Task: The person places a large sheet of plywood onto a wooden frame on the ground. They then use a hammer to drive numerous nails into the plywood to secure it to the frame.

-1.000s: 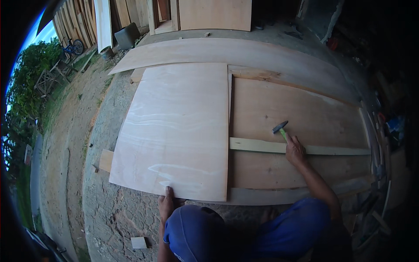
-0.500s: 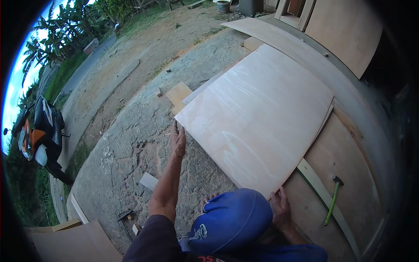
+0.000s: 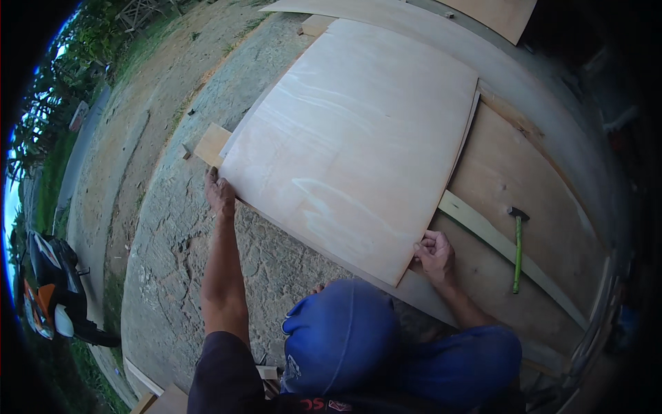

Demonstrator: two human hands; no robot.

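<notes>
The plywood sheet (image 3: 352,138) is pale pinkish tan, streaked with whitish, wavy grain and marked by a brighter cream zigzag. The panel (image 3: 500,165) is a duller brown with a few small dark spots, and the wood strip (image 3: 483,224) is pale yellowish green. The hammer (image 3: 517,255) pairs a bright green handle with a dark head. The small board (image 3: 212,143) is honey tan. The person wears blue trousers (image 3: 345,331) with a thin paler seam line, and a near-black sleeve (image 3: 224,372). The motorbike (image 3: 55,297) mixes orange, black and white. The concrete (image 3: 179,276) is mottled grey.
</notes>
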